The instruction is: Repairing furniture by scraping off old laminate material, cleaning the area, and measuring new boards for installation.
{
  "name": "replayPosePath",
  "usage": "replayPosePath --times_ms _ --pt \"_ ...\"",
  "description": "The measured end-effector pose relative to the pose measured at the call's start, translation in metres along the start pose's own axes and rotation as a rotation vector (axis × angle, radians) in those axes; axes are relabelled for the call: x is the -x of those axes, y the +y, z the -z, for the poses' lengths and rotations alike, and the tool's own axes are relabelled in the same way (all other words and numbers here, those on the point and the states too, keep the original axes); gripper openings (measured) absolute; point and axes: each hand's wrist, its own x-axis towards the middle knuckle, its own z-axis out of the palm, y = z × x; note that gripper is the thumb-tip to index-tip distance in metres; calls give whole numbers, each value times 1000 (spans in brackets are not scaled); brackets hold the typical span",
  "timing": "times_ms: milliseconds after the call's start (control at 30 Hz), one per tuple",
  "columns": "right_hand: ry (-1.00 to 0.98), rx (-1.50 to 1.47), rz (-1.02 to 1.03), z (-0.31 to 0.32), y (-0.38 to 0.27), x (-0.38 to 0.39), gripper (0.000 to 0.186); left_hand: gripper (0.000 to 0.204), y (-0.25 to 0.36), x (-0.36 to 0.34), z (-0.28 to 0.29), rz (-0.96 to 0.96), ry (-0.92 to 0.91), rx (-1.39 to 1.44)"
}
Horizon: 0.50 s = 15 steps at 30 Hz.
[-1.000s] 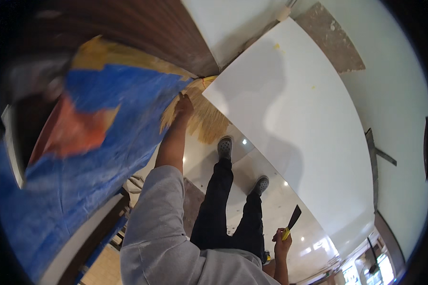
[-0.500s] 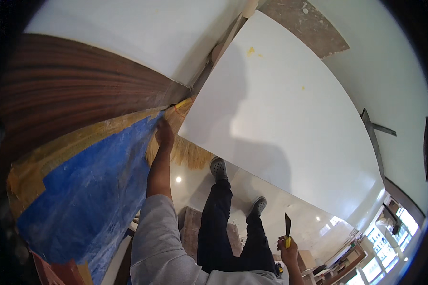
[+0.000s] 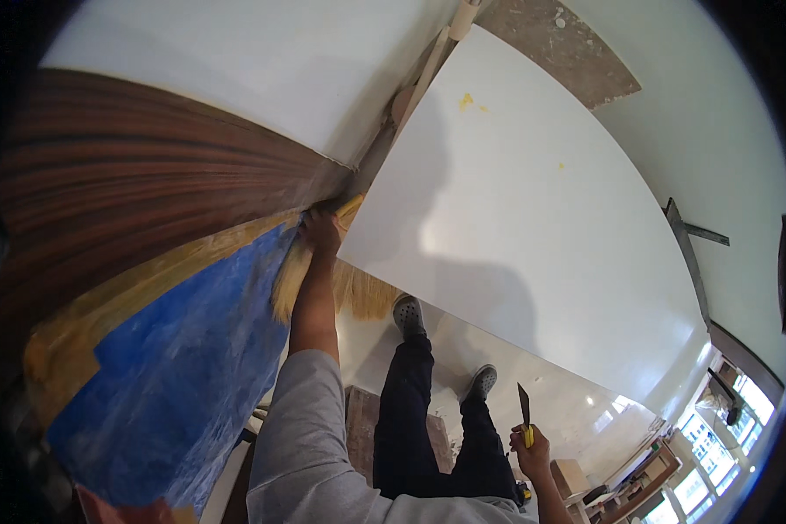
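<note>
My left hand [image 3: 321, 231] reaches into the corner at the far end of a board covered with a blue sheet [image 3: 192, 349]. Against it are the straw bristles [image 3: 371, 293] of a broom and its yellow binding [image 3: 349, 210]. Its fingertips are partly hidden there, so I cannot tell whether they grip anything. Down at the lower right, my right hand [image 3: 533, 454] closes round the yellow handle of a knife [image 3: 524, 404], whose dark narrow blade points up. Between my hands and the wall, a large white panel [image 3: 533, 210] leans with its lower edge near my feet.
A dark wood-grain board [image 3: 148, 157] runs along the left. Beneath my legs lies a brown slab [image 3: 358, 437]. Behind the white panel stand wooden strips [image 3: 424, 79]. A wooden shelf unit [image 3: 642, 489] with assorted items is at the lower right.
My left hand has moved forward and right along the blue sheet's edge, closer to the broom's yellow binding. My right hand keeps the knife, its blade slightly more tilted. The view has shifted a little.
</note>
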Motion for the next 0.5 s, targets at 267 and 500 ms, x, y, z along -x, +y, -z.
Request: replayPosePath --times_ms 267,500 --pt "-31 13 151 30 -39 30 13 32 -31 96 111 -78 -234 371" --pt "11 20 226 61 -48 66 14 29 -79 245 285 36 -441 200"
